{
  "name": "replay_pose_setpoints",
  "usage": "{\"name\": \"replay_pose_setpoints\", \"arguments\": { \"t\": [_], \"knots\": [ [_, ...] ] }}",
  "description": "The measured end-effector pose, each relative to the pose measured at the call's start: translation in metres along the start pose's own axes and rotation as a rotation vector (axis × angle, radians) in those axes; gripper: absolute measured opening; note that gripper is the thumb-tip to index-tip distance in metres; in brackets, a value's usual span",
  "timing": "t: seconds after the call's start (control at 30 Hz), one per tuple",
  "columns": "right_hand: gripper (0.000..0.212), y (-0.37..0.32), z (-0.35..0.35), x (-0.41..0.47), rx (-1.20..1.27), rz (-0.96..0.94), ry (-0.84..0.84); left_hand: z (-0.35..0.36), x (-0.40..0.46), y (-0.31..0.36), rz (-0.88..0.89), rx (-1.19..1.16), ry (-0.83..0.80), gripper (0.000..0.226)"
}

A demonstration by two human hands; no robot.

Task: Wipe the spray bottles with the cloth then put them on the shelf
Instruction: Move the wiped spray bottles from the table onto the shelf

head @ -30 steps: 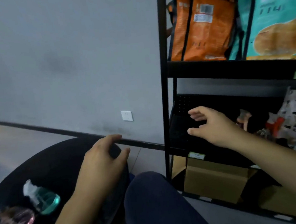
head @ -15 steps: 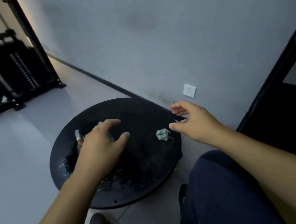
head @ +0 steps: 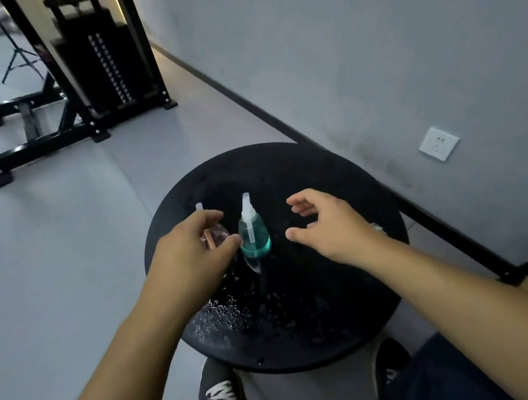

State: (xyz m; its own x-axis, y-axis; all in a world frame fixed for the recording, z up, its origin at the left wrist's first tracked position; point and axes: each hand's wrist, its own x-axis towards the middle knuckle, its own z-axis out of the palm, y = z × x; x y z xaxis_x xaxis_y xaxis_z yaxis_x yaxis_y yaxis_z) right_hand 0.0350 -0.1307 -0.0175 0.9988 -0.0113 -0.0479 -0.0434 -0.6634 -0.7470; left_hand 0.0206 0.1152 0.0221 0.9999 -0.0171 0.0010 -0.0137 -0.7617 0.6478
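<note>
A teal spray bottle (head: 254, 233) with a white nozzle stands upright on the round black table (head: 318, 174). Just to its left stands a clear pinkish spray bottle (head: 217, 235), partly hidden behind my left hand (head: 190, 256). That hand hovers over the pinkish bottle with curled fingers, its thumb close to the teal bottle; I cannot tell whether it touches either one. My right hand (head: 327, 225) is open to the right of the teal bottle, holding nothing. A small piece of the cloth (head: 379, 228) peeks out behind my right wrist. The shelf is out of view apart from a black foot (head: 518, 274).
Water droplets (head: 226, 314) lie on the near part of the table. A black gym machine (head: 91, 61) stands at the back left on the grey floor. A grey wall with a white socket (head: 438, 144) runs along the right. My shoes (head: 219, 387) are under the table.
The view swung from the shelf down and left to the table. Both hands came from the shelf side to either side of the bottles, and the cloth is now behind my right wrist.
</note>
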Motion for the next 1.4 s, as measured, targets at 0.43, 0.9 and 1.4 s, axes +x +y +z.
{"name": "replay_pose_setpoints", "arguments": {
  "t": [0.43, 0.9, 1.4],
  "knots": [
    [0.054, 0.002, 0.034, 0.047, 0.024, 0.045, -0.070, 0.025, 0.030, -0.021, -0.085, 0.033, -0.064, 0.037],
    [0.056, 0.014, 0.012, 0.049, 0.054, 0.102, -0.031, 0.089, 0.114, -0.022, -0.057, 0.136, -0.228, 0.062],
    [0.058, 0.032, 0.001, 0.054, 0.051, 0.160, -0.041, 0.108, 0.114, -0.026, -0.051, -0.043, -0.232, 0.013]
  ]
}}
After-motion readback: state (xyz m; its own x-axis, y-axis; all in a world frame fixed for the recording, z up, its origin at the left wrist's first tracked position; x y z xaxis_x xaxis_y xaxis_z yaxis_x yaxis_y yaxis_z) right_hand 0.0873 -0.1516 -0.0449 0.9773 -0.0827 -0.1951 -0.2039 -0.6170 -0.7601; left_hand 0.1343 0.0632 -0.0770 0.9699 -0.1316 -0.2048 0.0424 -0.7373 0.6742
